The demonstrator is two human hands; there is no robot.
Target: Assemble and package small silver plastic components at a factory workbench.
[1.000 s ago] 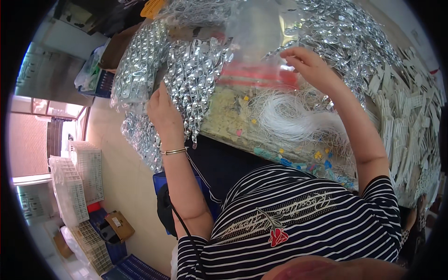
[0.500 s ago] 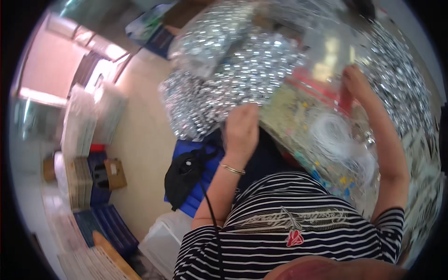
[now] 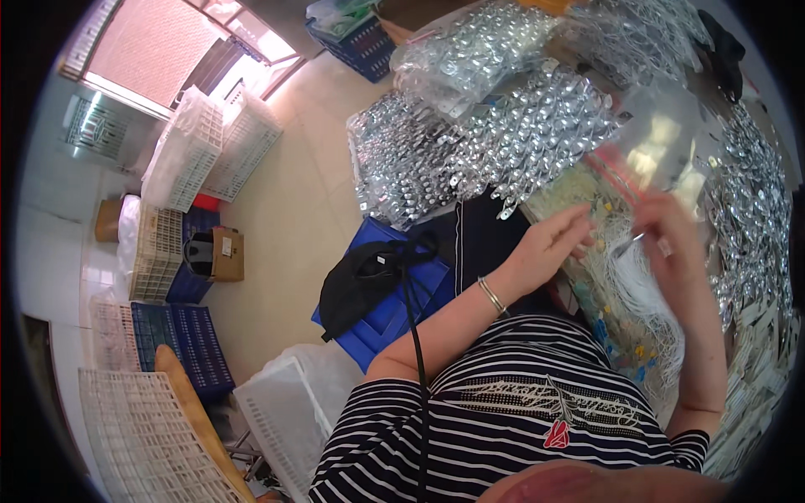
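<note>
My left hand [image 3: 549, 251] reaches over the near edge of the work surface, its fingers loosely apart with nothing visible in them. Just to its right, my right hand [image 3: 668, 228] is closed and slightly blurred; a small thin shiny piece shows at its fingertips, too small to name. Below the right hand lies a bundle of white strings [image 3: 641, 289]. Beyond it rests a clear plastic bag [image 3: 658, 126] with a red strip and pale pieces inside. A heap of shiny silver pieces [image 3: 537, 126] lies beyond my left hand.
More silver pieces [image 3: 750, 201] cover the right side, with pale flat strips [image 3: 746, 402] nearer me. A black cap [image 3: 360, 289] lies on a blue plastic thing [image 3: 377, 335] at my left. Crates [image 3: 197, 352] line the left wall; a white crate [image 3: 285, 419] stands close by.
The whole view has shifted. My left hand has left the edge of the silver heap and moved right, towards the strings. My right hand has come nearer from beside the plastic bag.
</note>
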